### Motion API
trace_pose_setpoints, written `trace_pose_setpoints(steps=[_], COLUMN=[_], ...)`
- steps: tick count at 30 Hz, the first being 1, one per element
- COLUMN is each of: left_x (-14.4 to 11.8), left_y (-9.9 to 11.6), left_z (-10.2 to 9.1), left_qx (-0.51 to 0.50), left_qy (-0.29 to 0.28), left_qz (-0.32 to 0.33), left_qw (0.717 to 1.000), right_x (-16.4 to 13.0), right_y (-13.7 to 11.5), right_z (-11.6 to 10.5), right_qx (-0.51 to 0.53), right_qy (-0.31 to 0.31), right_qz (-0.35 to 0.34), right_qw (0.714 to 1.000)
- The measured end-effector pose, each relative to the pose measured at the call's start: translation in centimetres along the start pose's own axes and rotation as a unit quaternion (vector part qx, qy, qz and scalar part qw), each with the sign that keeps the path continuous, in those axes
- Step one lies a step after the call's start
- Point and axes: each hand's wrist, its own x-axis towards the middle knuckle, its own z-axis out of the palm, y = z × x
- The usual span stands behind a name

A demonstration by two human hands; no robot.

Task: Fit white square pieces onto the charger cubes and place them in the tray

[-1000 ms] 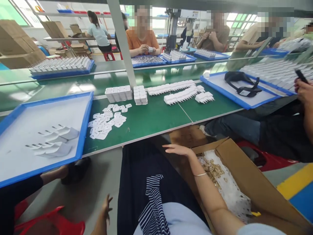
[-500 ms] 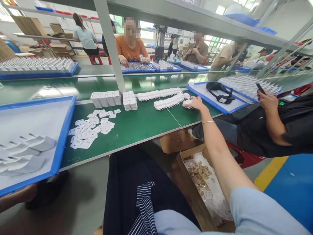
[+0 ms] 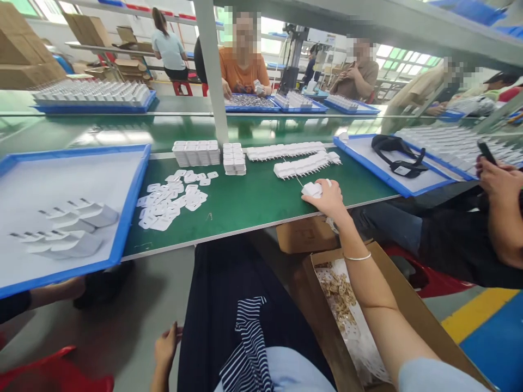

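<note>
My right hand (image 3: 329, 200) is closed over a small bunch of white plug housings (image 3: 312, 189) on the green bench (image 3: 253, 201), near its front edge. Just beyond lie two long rows of white plug housings (image 3: 304, 165) and stacked white blocks (image 3: 196, 153). A scatter of flat white covers (image 3: 174, 198) lies to the left. My left hand (image 3: 165, 345) rests low beside my dark lap, fingers loose, holding nothing.
A blue-edged tray (image 3: 131, 207) with a few plug parts sits at the left. A cardboard box (image 3: 392, 294) with small brass parts stands on the floor by my right arm. Another person's hand with a phone (image 3: 494, 174) is at the right; a black strap lies on a blue tray (image 3: 390, 182).
My right hand rose from beside the box to the far group of plug housings, took hold of them and drew them back toward the bench's front edge.
</note>
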Motion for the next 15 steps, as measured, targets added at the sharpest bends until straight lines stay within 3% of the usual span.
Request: trace_pose_setpoints(steps=[7, 12, 15], left_x=[3.1, 0.9, -1.3], left_y=[2.9, 4.9, 6.2], left_z=[-1.6, -0.9, 0.0], left_qx=[-0.065, -0.108, -0.130], left_qy=[-0.009, -0.037, -0.051], left_qz=[0.013, 0.039, 0.054], left_qw=[0.998, 0.993, 0.989], right_x=[-2.9, -4.5, -5.5], right_y=[-7.4, -9.3, -9.5], right_z=[3.1, 3.6, 3.9], right_qx=[0.030, 0.007, 0.034], right_qy=[-0.015, 0.057, 0.065], right_qz=[-0.068, -0.098, -0.096], right_qw=[0.997, 0.994, 0.993])
